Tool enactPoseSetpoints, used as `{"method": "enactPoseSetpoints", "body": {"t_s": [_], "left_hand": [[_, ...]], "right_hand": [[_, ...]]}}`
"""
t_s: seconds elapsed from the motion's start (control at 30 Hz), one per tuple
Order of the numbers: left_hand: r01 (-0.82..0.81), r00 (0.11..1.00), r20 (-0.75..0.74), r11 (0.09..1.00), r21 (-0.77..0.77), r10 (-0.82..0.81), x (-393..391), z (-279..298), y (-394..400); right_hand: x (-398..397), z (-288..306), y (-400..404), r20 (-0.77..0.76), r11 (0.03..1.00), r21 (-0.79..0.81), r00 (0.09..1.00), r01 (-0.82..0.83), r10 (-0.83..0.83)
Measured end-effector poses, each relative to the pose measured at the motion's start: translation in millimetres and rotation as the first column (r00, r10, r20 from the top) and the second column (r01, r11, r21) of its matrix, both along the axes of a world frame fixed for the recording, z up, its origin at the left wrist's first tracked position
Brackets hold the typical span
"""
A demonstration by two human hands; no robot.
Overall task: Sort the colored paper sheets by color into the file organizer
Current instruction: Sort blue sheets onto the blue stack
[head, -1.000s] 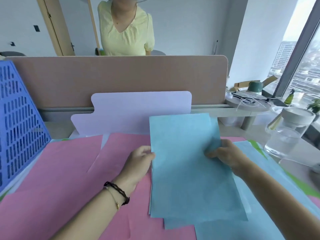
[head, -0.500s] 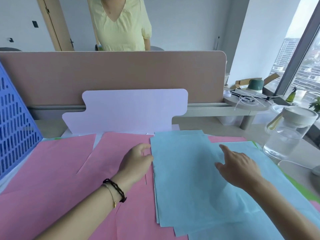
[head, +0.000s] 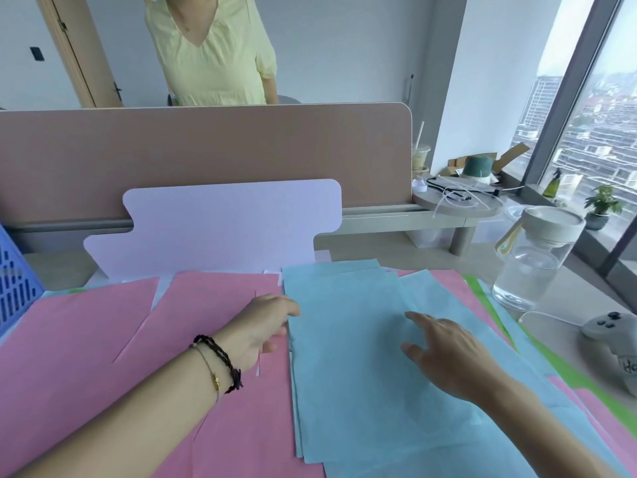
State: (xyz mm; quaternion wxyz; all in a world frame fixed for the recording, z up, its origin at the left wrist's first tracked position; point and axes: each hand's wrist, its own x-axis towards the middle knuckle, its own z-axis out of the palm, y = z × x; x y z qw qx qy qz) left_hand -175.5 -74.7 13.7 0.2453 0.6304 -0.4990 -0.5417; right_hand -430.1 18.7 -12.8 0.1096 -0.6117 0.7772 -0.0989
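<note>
Nearest, two bare forearms reach in over a desk [head: 396, 251] covered in paper. The left wrist carries a dark braided bracelet [head: 220, 362] and a thin gold chain. The left hand [head: 256, 327] rests on the pink paper sheets [head: 86, 339], fingers loosely curled, fingertips against the left edge of the stack of light blue paper sheets [head: 348, 343]; whether it pinches that edge I cannot tell. The right hand [head: 448, 357] lies flat on top of the blue stack, fingers straight and spread, holding nothing.

The blue stack sits mid-desk, slightly fanned, long edges running away from the viewer. Pink sheets cover the left half of the desk and show again under the blue ones at the right, with green paper sheets [head: 482, 298] poking out along the right edge.

At the left edge, a corner of the blue perforated plastic file organizer [head: 15, 284] stands upright. Near the right edge: a grey game-style controller [head: 610, 329] with a white cable, and beyond it a clear glass water jar with a cream lid [head: 531, 260].

Behind the papers, a pale lilac notched card panel [head: 227, 229] stands upright against the tan desk divider [head: 206, 157]. Past the divider stands a person in a pale yellow blouse [head: 210, 53].
</note>
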Motion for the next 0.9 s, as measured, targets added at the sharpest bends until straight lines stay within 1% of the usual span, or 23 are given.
{"method": "enactPoseSetpoints", "body": {"t_s": [0.13, 0.27, 0.37, 0.4, 0.47, 0.5, 0.53, 0.57, 0.6, 0.63, 0.67, 0.73, 0.8, 0.83, 0.9], "left_hand": [[-0.058, 0.993, -0.094, 0.996, 0.074, 0.065, -11, 1, -7], [-0.063, 0.974, -0.211, 0.991, 0.120, 0.087, -19, 3, -11], [-0.063, 0.953, -0.285, 0.988, 0.142, 0.102, -25, 0, -5], [-0.083, 0.948, -0.296, 0.989, 0.120, 0.116, -27, -1, -3], [-0.116, 0.951, -0.278, 0.990, 0.075, 0.132, -29, -9, -2], [-0.117, 0.954, -0.270, 0.992, 0.053, 0.127, -29, -16, -6], [-0.098, 0.958, -0.268, 0.994, 0.037, 0.105, -29, -20, -8], [-0.093, 0.959, -0.268, 0.995, 0.025, 0.096, -30, -19, -6], [-0.089, 0.961, -0.262, 0.996, 0.014, 0.090, -30, -19, -5], [-0.081, 0.965, -0.250, 0.997, 0.014, 0.082, -30, -18, -5], [-0.063, 0.966, -0.249, 0.998, 0.018, 0.066, -31, -18, -5], [-0.024, 0.969, -0.245, 0.999, 0.025, 0.029, -34, -22, -5], [0.018, 0.970, -0.243, 0.999, 0.034, -0.010, -39, -23, -3], [0.011, 0.971, -0.240, 0.999, 0.032, -0.003, -42, -24, -1], [-0.018, 0.977, -0.210, 1.000, 0.000, 0.017, -47, -27, 4]], "right_hand": [[-2, -4, -2, 0.011, 1.000, -0.009, 1.000, 0.014, -0.014], [-5, -4, -3, 0.008, 1.000, -0.007, 1.000, 0.021, -0.021], [-4, -7, -8, 0.046, 0.999, 0.010, 0.998, 0.038, -0.039], [-1, -6, -10, 0.082, 0.999, 0.003, 0.996, 0.035, -0.035], [1, -2, -12, 0.223, 0.998, -0.033, 0.974, 0.055, -0.046], [-2, -2, -11, 0.258, 0.995, -0.070, 0.965, 0.076, -0.056], [-6, -2, -9, 0.230, 0.989, -0.109, 0.970, 0.102, -0.075], [-11, -1, -6, 0.134, 0.983, -0.126, 0.984, 0.136, -0.119], [-17, -1, -3, 0.008, 0.981, -0.110, 0.987, 0.158, -0.158], [-20, -2, 1, -0.077, 0.983, -0.082, 0.982, 0.166, -0.172], [-22, -4, 2, -0.094, 0.985, -0.050, 0.981, 0.163, -0.167], [-20, -7, 2, 0.008, 0.994, -0.038, 0.995, 0.104, -0.104], [-20, -7, 0, 0.208, 0.997, -0.064, 0.978, 0.051, -0.037], [-21, -7, -2, 0.285, 0.997, -0.076, 0.959, 0.030, -0.007], [-22, -8, -2, 0.338, 0.996, -0.083, 0.940, -0.016, 0.043]]}}
